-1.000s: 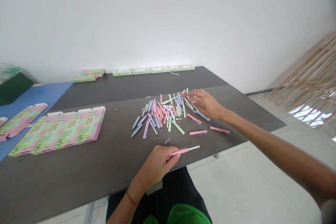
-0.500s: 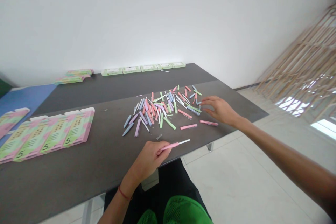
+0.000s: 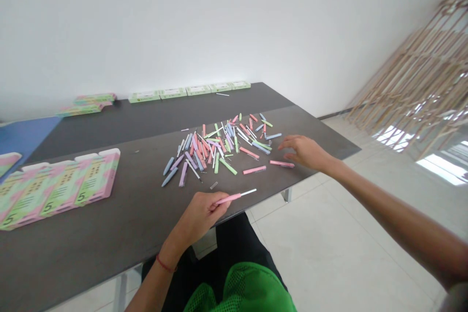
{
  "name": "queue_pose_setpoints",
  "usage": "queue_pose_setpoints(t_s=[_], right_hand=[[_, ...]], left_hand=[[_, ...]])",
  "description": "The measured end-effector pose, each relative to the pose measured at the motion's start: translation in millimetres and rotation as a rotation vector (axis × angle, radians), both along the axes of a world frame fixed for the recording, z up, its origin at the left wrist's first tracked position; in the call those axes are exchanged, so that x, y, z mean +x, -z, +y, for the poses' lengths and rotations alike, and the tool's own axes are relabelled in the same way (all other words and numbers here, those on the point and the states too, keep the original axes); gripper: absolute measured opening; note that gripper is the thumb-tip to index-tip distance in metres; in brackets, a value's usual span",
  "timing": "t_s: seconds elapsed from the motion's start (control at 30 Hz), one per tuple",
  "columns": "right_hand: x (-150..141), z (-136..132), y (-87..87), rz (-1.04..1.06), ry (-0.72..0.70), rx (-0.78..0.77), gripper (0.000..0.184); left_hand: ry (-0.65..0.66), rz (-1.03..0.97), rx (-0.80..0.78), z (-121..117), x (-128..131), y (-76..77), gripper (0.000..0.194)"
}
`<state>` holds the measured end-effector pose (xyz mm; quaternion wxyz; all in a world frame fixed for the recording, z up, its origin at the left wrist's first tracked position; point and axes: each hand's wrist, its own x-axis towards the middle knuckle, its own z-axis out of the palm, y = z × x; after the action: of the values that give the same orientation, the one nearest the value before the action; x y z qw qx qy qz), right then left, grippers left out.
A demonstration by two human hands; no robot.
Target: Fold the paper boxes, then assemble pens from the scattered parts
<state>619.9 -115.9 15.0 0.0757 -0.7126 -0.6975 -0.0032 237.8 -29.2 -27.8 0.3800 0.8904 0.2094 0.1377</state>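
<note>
My left hand (image 3: 203,214) is closed around a pink pen barrel (image 3: 228,199), low over the table's front edge. A white refill (image 3: 248,192) sticks out of the barrel's right end. My right hand (image 3: 302,150) hovers at the right side of the pile of pen parts, fingers bent and apart, with nothing visible in them. Just left of its fingertips lies a blue pen part (image 3: 273,136). Below the fingers is a pink pen piece (image 3: 281,164), with another pink piece (image 3: 254,169) to its left. Several pink, green, blue and purple barrels and white refills (image 3: 211,156) are mixed in the pile.
Pink-and-green boxes (image 3: 93,180) stand in a row at the left of the dark table (image 3: 146,224). Flat green-and-white boxes (image 3: 173,93) line the back, beside stacked boxes (image 3: 95,98). A small clear piece (image 3: 214,185) lies before the pile. Wooden poles (image 3: 413,58) lean at right.
My right hand has drawn back slightly to the right from the blue pen part, which now shows more fully. The left hand keeps its hold on the pink barrel. The view has shifted slightly.
</note>
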Motion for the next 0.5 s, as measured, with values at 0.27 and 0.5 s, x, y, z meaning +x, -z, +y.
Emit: queue_pose_setpoints(t_s=[0.27,0.5], right_hand=[[-1.7,-12.4,3.6,-0.026,0.078,-0.063,0.021],[0.2,-21.8,-0.9,0.029,0.119,0.178,0.023]], left_hand=[[-0.012,-0.011,0.007,-1.1,0.3,-0.5,0.029],[-0.004,0.006,-0.006,0.1,0.4,-2.7,0.03]])
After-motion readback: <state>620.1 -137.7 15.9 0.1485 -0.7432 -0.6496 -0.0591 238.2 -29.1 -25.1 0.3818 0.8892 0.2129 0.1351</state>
